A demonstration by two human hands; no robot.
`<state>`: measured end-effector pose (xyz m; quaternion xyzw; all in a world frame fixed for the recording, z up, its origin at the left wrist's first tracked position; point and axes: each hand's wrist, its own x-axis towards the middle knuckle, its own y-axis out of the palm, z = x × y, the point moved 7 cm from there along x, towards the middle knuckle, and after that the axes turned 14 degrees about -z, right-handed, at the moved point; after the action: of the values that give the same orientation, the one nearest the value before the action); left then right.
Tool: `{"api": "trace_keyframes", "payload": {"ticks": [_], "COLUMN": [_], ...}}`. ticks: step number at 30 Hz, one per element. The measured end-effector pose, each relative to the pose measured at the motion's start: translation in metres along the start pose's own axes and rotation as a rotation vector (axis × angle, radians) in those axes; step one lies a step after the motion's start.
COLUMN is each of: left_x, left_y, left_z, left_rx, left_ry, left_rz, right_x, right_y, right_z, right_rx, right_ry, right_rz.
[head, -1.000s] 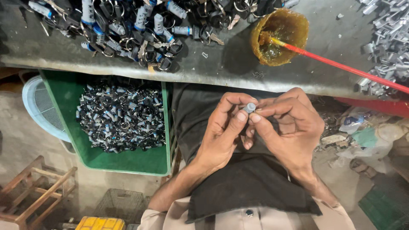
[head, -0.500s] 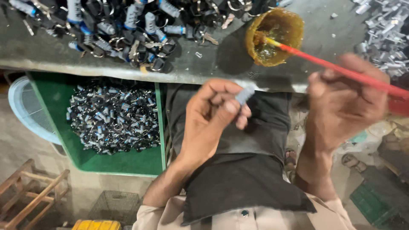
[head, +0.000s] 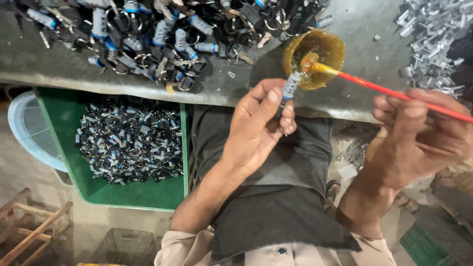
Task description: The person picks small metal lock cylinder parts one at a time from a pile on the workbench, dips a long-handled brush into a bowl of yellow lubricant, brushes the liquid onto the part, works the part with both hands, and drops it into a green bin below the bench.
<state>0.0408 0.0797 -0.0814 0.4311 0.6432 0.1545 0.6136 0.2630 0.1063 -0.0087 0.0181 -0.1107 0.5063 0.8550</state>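
**Inspector:** Report the left hand (head: 256,128).

**Assistant:** Closed in a pinch. Thumb and forefinger grip a small grey cylindrical part with a blue band (head: 290,85), which stands nearly upright above the fingertips. The remaining fingers curl loosely beneath. The forearm rises from the lap, palm turned toward the wearer, and the part sits just beside the rim of the amber bowl (head: 331,49) at the counter (head: 364,29) edge.

**Inspector:** And the right hand (head: 423,133)?

**Assistant:** Closed round a red-handled brush (head: 394,91). Fingers fold over the handle; the shaft runs up and left across the counter edge. The bristle end lies inside the amber bowl, in the yellowish contents. The wrist is bent, forearm rising from the lower right.

**Inspector:** Do brush and part touch?

**Assistant:** No. The tip is in the bowl; the part is held just outside it, near.

**Inspector:** Surroundings?

**Assistant:** A heap of similar parts with key rings (head: 148,34) covers the left of the counter. Loose silver metal pieces (head: 433,39) lie at the right. Below the counter, a green crate (head: 64,108) holds many dark small parts.
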Motion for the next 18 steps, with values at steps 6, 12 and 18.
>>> {"api": "trace_keyframes", "payload": {"ticks": [6, 12, 18], "left_x": [-0.019, -0.088, -0.110], "left_y": [0.028, 0.017, 0.009], "left_z": [-0.015, -0.123, -0.161], "left_rx": [-0.100, 1.952, 2.309], "left_ry": [-0.043, 0.694, 0.999], "left_rz": [0.106, 0.083, -0.348], "right_x": [0.016, -0.012, -0.045], "right_y": [0.028, 0.071, 0.094], "right_z": [0.022, 0.032, 0.011], "right_rx": [-0.216, -0.647, -0.647], "right_ry": [-0.008, -0.134, -0.403], "right_rz": [0.144, 0.755, 0.755]}}
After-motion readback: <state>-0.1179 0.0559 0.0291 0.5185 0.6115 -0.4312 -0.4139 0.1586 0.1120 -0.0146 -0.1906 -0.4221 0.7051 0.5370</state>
